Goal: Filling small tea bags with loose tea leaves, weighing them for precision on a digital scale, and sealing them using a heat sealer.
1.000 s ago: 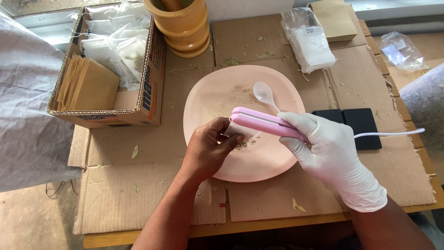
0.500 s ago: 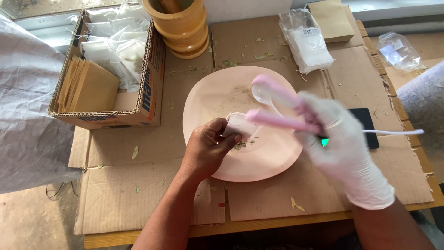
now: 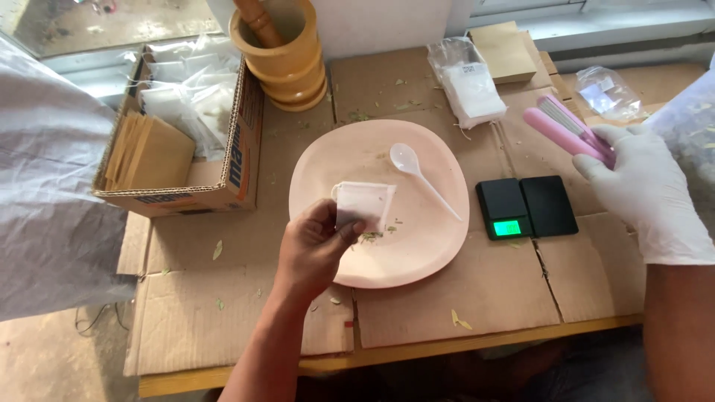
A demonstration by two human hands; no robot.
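Observation:
My bare left hand (image 3: 316, 249) pinches a small white filter sachet (image 3: 363, 206) above the pink plate (image 3: 417, 253). My right hand (image 3: 644, 190), in a white glove, grips a pink clamp-style heat sealer (image 3: 567, 128), held off to the right of the plate above the cardboard. A white plastic spoon (image 3: 418, 174) lies on the plate, with a few dried herb bits beside the sachet. A small black digital scale (image 3: 526, 208) with a lit green display sits between the plate and my right hand.
A cardboard box (image 3: 237, 160) with brown envelopes and clear bags stands at the left. A wooden mortar with pestle (image 3: 283, 56) is at the back, bags of white sachets (image 3: 471, 88) and a brown packet (image 3: 506, 50) behind the scale. Grey cloth (image 3: 45, 201) hangs at the left.
My right hand lifted the pink sealer off the sachet and swung it away to the right. My left hand keeps the sachet over the plate.

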